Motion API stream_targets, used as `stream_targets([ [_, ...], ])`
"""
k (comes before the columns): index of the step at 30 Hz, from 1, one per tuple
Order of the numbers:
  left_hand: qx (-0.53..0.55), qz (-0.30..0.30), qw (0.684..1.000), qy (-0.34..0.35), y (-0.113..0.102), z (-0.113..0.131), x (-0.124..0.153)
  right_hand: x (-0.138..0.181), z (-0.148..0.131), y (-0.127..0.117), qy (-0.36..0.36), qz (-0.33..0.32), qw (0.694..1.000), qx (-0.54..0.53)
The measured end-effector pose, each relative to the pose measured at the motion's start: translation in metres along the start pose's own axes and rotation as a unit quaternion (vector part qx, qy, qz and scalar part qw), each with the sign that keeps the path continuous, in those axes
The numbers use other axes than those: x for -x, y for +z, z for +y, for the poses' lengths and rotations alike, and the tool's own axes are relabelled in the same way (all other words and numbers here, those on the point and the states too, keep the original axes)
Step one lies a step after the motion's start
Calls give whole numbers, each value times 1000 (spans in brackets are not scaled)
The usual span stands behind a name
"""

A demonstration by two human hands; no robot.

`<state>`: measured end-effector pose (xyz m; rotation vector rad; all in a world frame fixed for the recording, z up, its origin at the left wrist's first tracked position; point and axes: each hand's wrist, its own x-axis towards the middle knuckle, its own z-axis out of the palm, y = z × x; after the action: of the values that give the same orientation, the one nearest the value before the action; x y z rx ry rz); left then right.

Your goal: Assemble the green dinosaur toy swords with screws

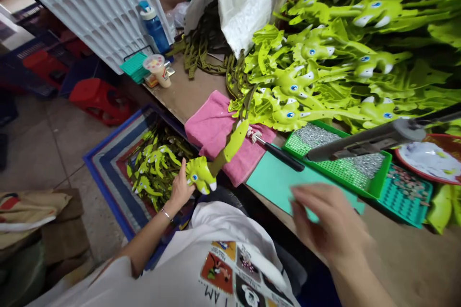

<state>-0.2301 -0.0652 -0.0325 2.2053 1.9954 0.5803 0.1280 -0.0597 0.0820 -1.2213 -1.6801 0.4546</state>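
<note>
My left hand (181,188) grips a lime-green plastic dinosaur piece (201,172) by its horned head with a blue eye. From the head a dark olive and green jointed strip runs up over the table edge towards the pile. Below and beside that hand is a blue-rimmed crate (104,180) holding similar green and olive pieces (153,163). My right hand (329,223), smeared by motion, hovers over the front of the table by a teal mat (266,175); its fingers look curled, and I see nothing in them. A black-handled tool (283,156) lies between a pink cloth (209,122) and the mat.
Green dinosaur pieces (317,72) are heaped at the back right, beside a white sack (252,5). A grey bar (367,139) crosses above a green tray (383,172) of small metal parts. A blue bottle (156,31) and a cup (158,71) stand at the far left corner.
</note>
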Motion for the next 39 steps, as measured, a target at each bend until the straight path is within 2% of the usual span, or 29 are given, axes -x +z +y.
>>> stream_targets([
  [2, 31, -35, 998, -36, 8, 12, -1, -20, 12, 19, -48, -66, 989, 120],
  [4, 50, -75, 995, -43, 13, 21, -6, -38, 33, 38, -64, -102, 961, 251],
  [7, 94, -136, 985, -56, 15, 28, -11, -52, 62, 59, -25, -136, 921, 365],
  [9, 143, -154, 975, -65, 15, 29, -12, -57, 71, 66, -5, -172, 898, 406],
  [11, 184, -159, 967, -70, 15, 29, -13, -61, 66, 69, 8, -194, 881, 431],
  [14, 210, -162, 961, -79, 16, 30, -11, -68, 41, 64, 32, -206, 869, 450],
  [19, 210, -159, 960, -94, 17, 36, -9, -73, -9, 25, 87, -244, 842, 473],
  [21, 185, -162, 963, -107, 13, 40, -9, -71, -24, 6, 98, -249, 848, 458],
  [23, 148, -176, 966, -119, 6, 45, -11, -66, -35, -6, 86, -249, 884, 387],
  [26, 86, -208, 966, -126, -6, 49, -15, -53, -45, 2, 57, -274, 933, 225],
  [28, 55, -219, 967, -121, -12, 50, -16, -43, -45, 21, 44, -315, 932, 174],
  [32, 28, -221, 970, -101, -16, 51, -16, -35, -39, 51, 41, -371, 895, 246],
  [34, 19, -221, 970, -98, -16, 51, -14, -38, -44, 50, 24, -358, 896, 262],
  [37, 11, -232, 967, -104, -16, 52, -13, -42, -57, 39, -29, -301, 927, 222],
  [39, 9, -238, 965, -108, -16, 53, -12, -38, -59, 39, -53, -273, 935, 218],
])
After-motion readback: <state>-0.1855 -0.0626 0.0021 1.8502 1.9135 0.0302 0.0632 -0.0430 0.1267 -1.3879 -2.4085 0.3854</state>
